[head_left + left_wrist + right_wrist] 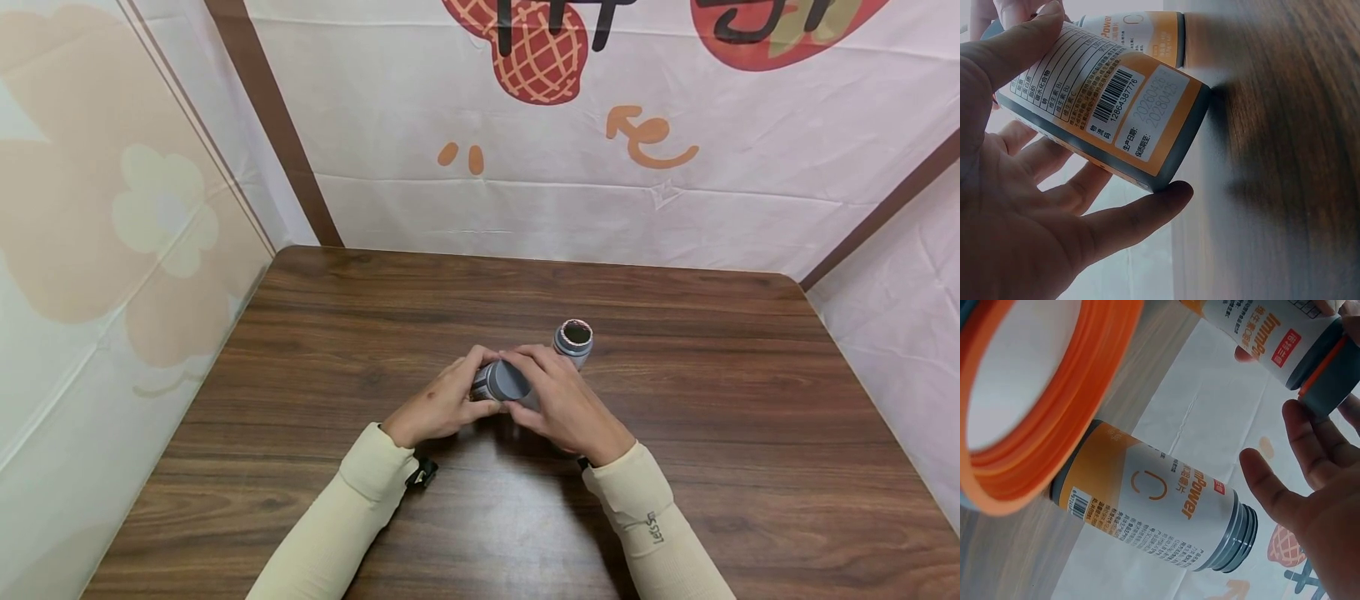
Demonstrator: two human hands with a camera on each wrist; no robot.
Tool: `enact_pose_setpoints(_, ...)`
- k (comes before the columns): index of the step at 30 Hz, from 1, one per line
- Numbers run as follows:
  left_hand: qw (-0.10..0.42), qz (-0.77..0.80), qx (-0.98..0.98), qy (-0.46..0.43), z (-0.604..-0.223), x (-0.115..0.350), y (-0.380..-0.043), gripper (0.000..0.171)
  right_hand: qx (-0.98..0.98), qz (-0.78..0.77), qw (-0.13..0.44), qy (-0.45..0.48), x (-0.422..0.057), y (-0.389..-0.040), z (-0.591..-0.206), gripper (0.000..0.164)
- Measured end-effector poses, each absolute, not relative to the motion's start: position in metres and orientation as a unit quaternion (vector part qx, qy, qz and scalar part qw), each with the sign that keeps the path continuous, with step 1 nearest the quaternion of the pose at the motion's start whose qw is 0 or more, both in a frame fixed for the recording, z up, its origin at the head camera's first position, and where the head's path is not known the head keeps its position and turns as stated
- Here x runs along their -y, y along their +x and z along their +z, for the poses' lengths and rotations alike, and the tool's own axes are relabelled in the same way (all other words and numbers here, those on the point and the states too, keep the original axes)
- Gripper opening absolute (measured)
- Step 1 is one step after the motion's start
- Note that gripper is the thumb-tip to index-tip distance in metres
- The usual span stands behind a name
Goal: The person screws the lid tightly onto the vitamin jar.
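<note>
A supplement bottle [1104,94] with an orange and white label and a grey base is tilted in my left hand [438,402]. The thumb lies on its label and fingers support it from the other side, with its base close over the table. My right hand [567,406] holds its grey bottle cap [512,381], which shows an orange ring at its lower edge in the right wrist view. A second bottle [1154,497] of the same kind stands uncapped just behind my right hand. Under my right wrist, a loose cap [1104,381] shows its orange inside; my hand hides it in the head view.
The bottles are around the middle of a dark wood-grain table [712,375]. A printed white cloth [570,217] hangs along its far edge, and similar cloth [97,275] hangs on the left side.
</note>
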State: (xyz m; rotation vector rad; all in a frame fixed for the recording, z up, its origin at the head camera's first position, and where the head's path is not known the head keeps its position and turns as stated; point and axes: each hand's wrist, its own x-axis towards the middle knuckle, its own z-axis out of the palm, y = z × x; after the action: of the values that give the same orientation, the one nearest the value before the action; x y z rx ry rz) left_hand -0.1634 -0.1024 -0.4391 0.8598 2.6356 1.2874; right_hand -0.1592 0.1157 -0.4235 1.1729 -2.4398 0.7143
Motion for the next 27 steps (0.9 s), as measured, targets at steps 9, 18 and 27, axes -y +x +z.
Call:
enact_pose_setpoints(9,0.057,0.425,-0.861,0.272,-0.4370,0.1029,-0.1628,0.053,0.852,0.253,0.157,0.431,-0.1164,-0.1605,-0.4235,0.066)
enact_pose_setpoints(18,0.049,0.423,-0.861,0.280,-0.4381,0.1020,-0.1644,0.054,0.857,0.253,0.162,0.418,-0.1162,-0.1602,-0.4235,0.064)
enact_pose_setpoints(27,0.046,0.421,-0.861,0.282,-0.4391,0.1023,-0.1643,0.053,0.863,0.250,0.162,0.409,-0.1167,-0.1606,-0.4239,0.063)
